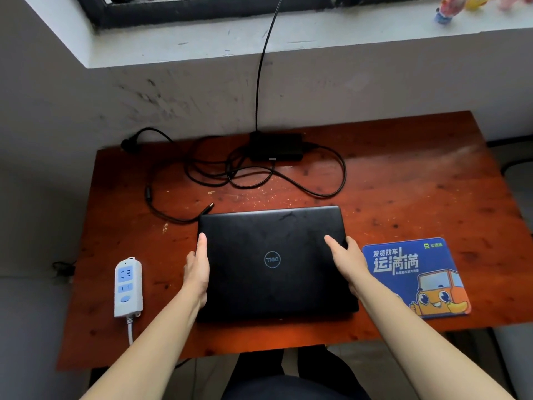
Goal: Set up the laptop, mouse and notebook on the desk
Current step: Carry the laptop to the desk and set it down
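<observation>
A closed black laptop lies flat on the red-brown wooden desk, near its front edge, logo facing up. My left hand grips the laptop's left edge, thumb lying on the lid. My right hand grips the right edge, thumb on the lid and fingers round the side. A blue mouse pad with an orange cartoon truck lies just right of the laptop. I see neither a mouse nor a notebook.
A white power strip lies left of the laptop. Behind it sits a black charger brick with looped cables, its loose plug near the laptop's back left corner. The wall and a window sill with small toys stand behind the desk.
</observation>
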Demonstrator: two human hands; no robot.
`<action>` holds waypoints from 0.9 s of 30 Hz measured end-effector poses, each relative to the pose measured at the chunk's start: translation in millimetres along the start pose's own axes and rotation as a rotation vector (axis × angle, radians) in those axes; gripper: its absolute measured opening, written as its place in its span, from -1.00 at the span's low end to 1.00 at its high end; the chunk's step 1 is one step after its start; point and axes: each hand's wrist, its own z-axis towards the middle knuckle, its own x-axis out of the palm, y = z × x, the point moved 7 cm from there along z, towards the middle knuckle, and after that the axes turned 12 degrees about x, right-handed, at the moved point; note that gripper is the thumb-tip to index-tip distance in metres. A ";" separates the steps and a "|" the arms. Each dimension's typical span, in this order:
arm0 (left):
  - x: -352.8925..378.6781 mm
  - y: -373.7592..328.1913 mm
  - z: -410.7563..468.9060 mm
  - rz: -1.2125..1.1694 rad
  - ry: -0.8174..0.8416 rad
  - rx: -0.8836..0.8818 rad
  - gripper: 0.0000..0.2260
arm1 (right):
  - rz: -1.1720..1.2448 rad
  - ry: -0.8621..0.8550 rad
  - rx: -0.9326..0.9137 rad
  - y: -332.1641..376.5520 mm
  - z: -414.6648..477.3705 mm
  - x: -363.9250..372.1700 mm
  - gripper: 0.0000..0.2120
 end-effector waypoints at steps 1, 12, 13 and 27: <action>-0.5 0.5 -0.8 -0.010 0.001 -0.002 0.05 | 0.024 -0.005 -0.005 0.0 0.0 -1.3 -0.13; -2.1 11.3 -5.7 0.151 -0.017 0.032 -0.09 | -0.295 -0.074 -0.161 -1.4 -1.3 -8.3 -0.18; -3.2 11.5 -5.4 0.124 0.003 0.024 -0.10 | -0.328 -0.067 -0.173 -1.6 -1.8 -9.0 -0.18; -24.4 -21.6 -56.4 0.755 -0.123 0.244 -0.40 | -0.488 -0.057 -0.478 35.4 -34.8 -0.9 -0.07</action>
